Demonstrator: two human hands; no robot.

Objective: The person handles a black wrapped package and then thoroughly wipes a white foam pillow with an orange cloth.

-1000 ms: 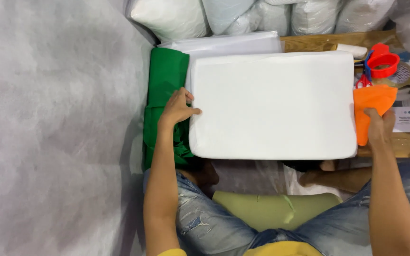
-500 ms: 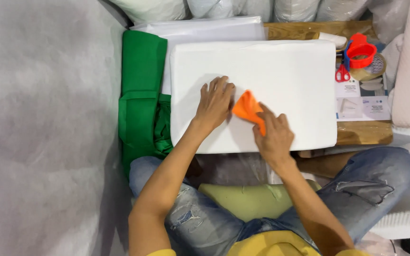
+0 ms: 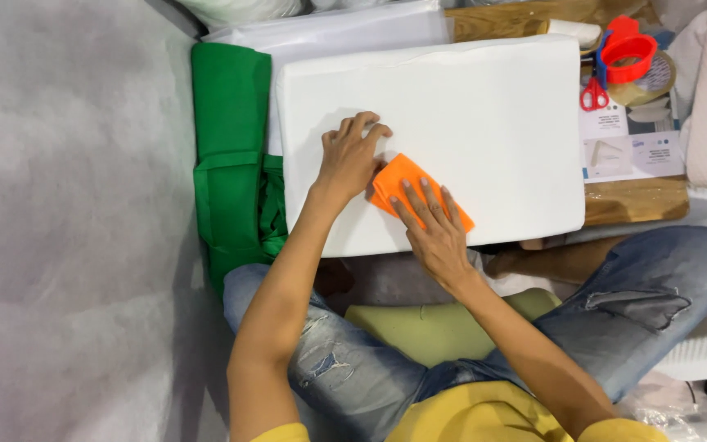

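Head view, one moment. Person sits cross-legged, a white rectangular cushion (image 3: 484, 123) lying flat across the low wooden surface (image 3: 636, 200) in front of the knees.

Thing in hand: a folded orange cloth (image 3: 407, 184), lying on top of the cushion near its front edge, somewhat left of the middle.

Right hand (image 3: 431, 225): flat on the cloth, fingers spread and straight, palm down. Grip not closed; it presses, nothing pinched.

Left hand (image 3: 353, 155): fingers bent, tips on the cushion at the cloth's left corner, touching or just beside it. Whether it pinches the cloth's edge cannot be told; it looks like a loose, mostly open hold.

Handling, judged: cloth looks thin, soft and light, non-woven by its matte face. It will crease readily, keep no shape of its own and may slide on the smooth cushion cover. Best taken at a corner or along a folded edge, with the other palm holding the rest flat. The cushion beneath is soft and will give under pressure.

About: green fabric (image 3: 235, 147) along the cushion's left edge; red-handled scissors (image 3: 595, 90) and a red tape dispenser (image 3: 628, 49) at the surface's far right corner, printed paper sheets (image 3: 632, 151) beside them.
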